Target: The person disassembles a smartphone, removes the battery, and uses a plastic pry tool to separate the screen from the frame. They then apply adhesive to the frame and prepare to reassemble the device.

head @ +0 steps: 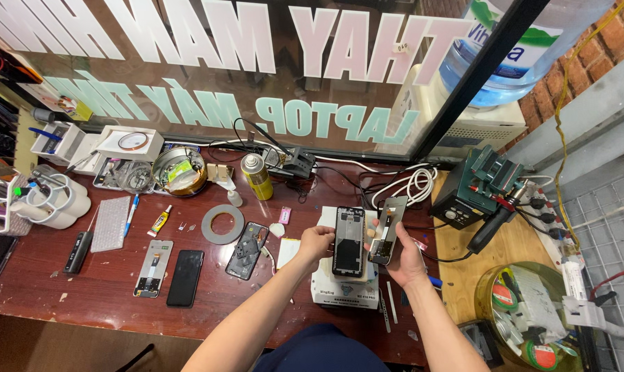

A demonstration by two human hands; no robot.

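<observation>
Cluttered with parts, the reddish workbench (84,289) stood before a lettered shop window. On a white heating pad (344,289) the person's left hand (316,242) gripped a black phone frame (349,241) by its edge, while the right hand (405,258) clasped a separated screen panel (387,229) beside it. It looked like mid-disassembly; joining them next would call for careful alignment.
</observation>
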